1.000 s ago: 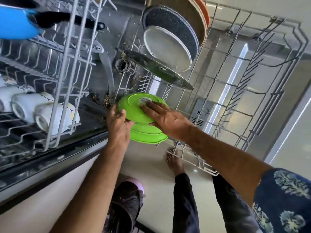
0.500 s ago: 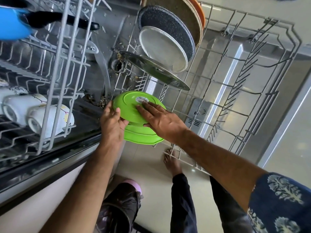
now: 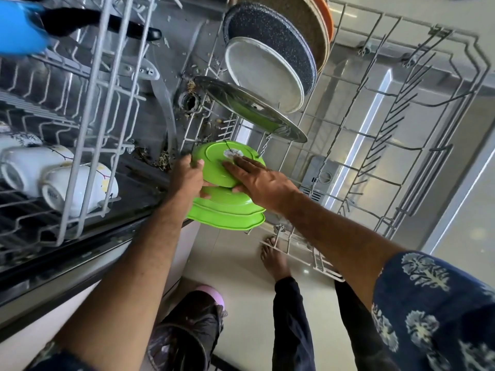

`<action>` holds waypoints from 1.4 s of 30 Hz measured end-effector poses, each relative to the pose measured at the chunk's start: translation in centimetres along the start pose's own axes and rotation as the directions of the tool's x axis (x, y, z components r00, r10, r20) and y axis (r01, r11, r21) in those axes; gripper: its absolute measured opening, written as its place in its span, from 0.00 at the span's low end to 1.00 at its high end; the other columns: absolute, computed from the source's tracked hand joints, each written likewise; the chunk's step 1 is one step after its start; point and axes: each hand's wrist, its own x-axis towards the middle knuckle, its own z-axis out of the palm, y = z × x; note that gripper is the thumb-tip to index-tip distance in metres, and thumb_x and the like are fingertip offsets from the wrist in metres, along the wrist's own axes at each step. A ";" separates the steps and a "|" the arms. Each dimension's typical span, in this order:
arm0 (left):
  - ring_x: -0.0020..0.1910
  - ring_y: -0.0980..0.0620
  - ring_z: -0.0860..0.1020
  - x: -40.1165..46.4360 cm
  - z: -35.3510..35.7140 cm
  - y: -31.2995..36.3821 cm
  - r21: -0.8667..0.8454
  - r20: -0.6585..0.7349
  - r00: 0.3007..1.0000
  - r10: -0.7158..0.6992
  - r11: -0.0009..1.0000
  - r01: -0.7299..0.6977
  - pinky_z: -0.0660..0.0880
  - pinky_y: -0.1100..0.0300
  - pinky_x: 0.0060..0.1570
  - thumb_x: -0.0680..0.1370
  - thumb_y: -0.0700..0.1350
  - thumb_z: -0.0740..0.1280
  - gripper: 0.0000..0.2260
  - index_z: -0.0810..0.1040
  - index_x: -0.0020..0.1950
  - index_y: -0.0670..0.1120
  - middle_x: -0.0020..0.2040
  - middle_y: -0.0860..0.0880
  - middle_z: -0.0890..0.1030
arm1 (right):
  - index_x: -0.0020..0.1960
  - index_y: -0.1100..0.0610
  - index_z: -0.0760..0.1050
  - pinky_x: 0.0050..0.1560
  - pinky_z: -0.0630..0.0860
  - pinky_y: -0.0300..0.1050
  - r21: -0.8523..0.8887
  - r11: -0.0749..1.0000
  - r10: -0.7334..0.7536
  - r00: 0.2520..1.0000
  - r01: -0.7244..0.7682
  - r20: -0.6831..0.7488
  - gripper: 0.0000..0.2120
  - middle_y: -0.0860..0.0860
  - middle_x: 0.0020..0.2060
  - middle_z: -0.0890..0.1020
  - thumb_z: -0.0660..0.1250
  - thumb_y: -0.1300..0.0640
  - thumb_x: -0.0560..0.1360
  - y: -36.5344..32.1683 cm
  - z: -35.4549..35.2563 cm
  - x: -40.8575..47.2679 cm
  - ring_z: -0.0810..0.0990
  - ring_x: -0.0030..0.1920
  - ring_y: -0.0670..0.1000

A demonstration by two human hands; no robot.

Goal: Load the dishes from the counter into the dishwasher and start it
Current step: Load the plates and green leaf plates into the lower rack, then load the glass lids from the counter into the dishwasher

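Near the centre of the frame, three green plastic plates: the top green plate (image 3: 218, 167) tilted with its underside and a small label facing the camera, held at the near-left corner of the pulled-out lower rack (image 3: 417, 124); beneath it, two more green plates (image 3: 227, 216) stacked flat and overhanging the floor. Left hand (image 3: 186, 178) at the top plate's left rim, thumb hooked over the edge, fingers curled round and reaching toward the stack below. Right hand (image 3: 257, 180) laid on the plate's underside, fingers straight and spread, fingertips beside the label, pressing rather than gripping. Just above in the frame, a steel plate (image 3: 249, 108) leaning in the rack's tines, reflecting green; behind it a white plate (image 3: 263, 73), then a dark speckled plate (image 3: 270, 36), a brown plate (image 3: 300, 20) and an orange rim (image 3: 327, 17), all standing on edge toward the top centre. Food scraps scattered around the drain (image 3: 190, 101) on the tub floor. At left, the upper rack (image 3: 88, 108) holding white mugs (image 3: 77, 187) lying on their sides at middle left, and a blue pan with a black handle (image 3: 24, 28) at upper left. At the bottom, a bare foot (image 3: 274, 257) on the pale floor and dark trousers.
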 end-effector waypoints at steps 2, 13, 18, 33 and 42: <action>0.33 0.46 0.83 -0.3 -0.4 0.2 0.385 0.003 0.993 0.121 0.916 -0.113 0.74 0.58 0.26 0.84 0.51 0.58 0.16 0.71 0.70 0.45 0.46 0.42 0.83 | 0.81 0.50 0.49 0.75 0.54 0.46 0.000 1.000 0.001 1.000 -0.001 -0.003 0.31 0.56 0.80 0.56 0.54 0.43 0.83 0.1 -0.1 -0.1 0.54 0.80 0.55; 0.69 0.37 0.72 -4.7 0.1 -0.6 0.625 0.114 0.953 0.280 0.725 -0.288 0.70 0.48 0.63 0.82 0.53 0.63 0.32 0.53 0.81 0.42 0.72 0.36 0.71 | 0.80 0.55 0.54 0.68 0.72 0.57 -0.056 0.994 0.096 0.993 -0.092 0.072 0.31 0.54 0.78 0.61 0.58 0.45 0.82 -0.8 -1.8 -0.5 0.64 0.75 0.58; 0.67 0.38 0.72 -8.1 -0.2 -1.3 0.755 0.147 0.905 0.399 0.546 -0.363 0.72 0.44 0.61 0.82 0.53 0.62 0.27 0.62 0.77 0.42 0.70 0.39 0.71 | 0.79 0.59 0.56 0.69 0.70 0.54 -0.119 0.991 0.068 0.990 -0.054 0.123 0.30 0.57 0.75 0.65 0.61 0.50 0.82 -1.5 -3.7 -3.1 0.68 0.72 0.59; 0.79 0.38 0.56 -39.7 -8.7 -8.7 0.768 -0.101 0.840 0.534 0.578 -0.275 0.58 0.38 0.74 0.79 0.59 0.59 0.35 0.58 0.79 0.39 0.80 0.39 0.57 | 0.81 0.59 0.48 0.78 0.51 0.60 -0.407 0.815 -0.298 0.900 0.413 0.317 0.39 0.60 0.80 0.52 0.60 0.42 0.79 -22.0 -18.9 -20.8 0.52 0.79 0.60; 0.80 0.40 0.50 -58.5 -13.9 -22.3 0.552 -0.520 0.784 0.339 0.834 0.005 0.53 0.38 0.76 0.81 0.59 0.50 0.33 0.55 0.81 0.42 0.81 0.41 0.53 | 0.78 0.59 0.60 0.74 0.61 0.62 -0.437 0.448 -0.622 0.623 0.780 0.474 0.38 0.59 0.76 0.64 0.56 0.37 0.77 -40.8 -16.0 -29.5 0.63 0.77 0.59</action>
